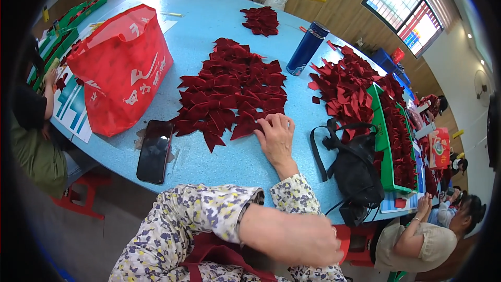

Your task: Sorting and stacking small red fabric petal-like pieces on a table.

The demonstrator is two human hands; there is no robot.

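Observation:
Rows of dark red fabric bows [224, 86] lie close together on the light blue table in front of me. My right hand [276, 138] rests at the near right corner of these rows. Its fingers are curled down and closed on the edge of a dark red bow [245, 125]. My left hand [292, 235] is lower and nearer to me, crossing to the right above my lap. It is smeared by motion, so I cannot make out its fingers or anything in them. A black phone [155, 151] lies left of the bows.
A red bag [122, 70] stands at the left. To the right are a blue tumbler [308, 49], a heap of dark red pieces [344, 86], a black bag [357, 175] and a green crate [385, 151]. A smaller bow pile [261, 21] lies farther back. Other people sit around the table.

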